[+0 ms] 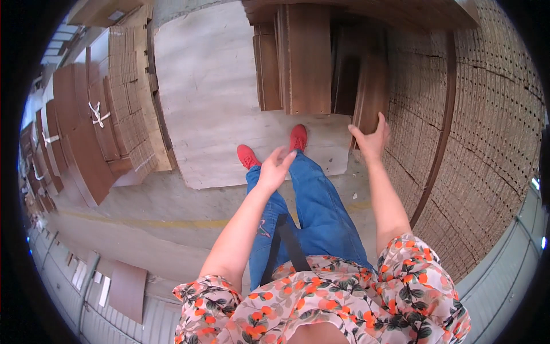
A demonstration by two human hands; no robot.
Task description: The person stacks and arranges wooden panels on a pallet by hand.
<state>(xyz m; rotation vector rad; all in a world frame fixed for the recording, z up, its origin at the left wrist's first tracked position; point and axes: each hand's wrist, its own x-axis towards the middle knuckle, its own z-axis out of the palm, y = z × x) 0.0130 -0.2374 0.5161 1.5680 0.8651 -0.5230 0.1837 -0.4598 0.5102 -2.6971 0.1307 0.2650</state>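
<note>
My right hand [372,139] reaches to the near end of a narrow brown board [371,86] on the right. Its thumb and fingers are spread at either side of that end; I cannot tell whether they touch it. My left hand [276,169] hovers over my legs near the red shoes [298,137], fingers apart and slightly blurred, holding nothing. Left of the narrow board, several brown panels [307,63] stand close together, their far ends under a wide brown board [378,12]. A dark gap [345,86] separates them from the narrow board.
A pale sheet [206,92] covers the floor ahead and under my feet. On the right rises a tall stack of layered tan material with holes [481,109], crossed by a brown strip [446,126]. Bundles of brown panels [86,155] with white ties [99,115] stand at left.
</note>
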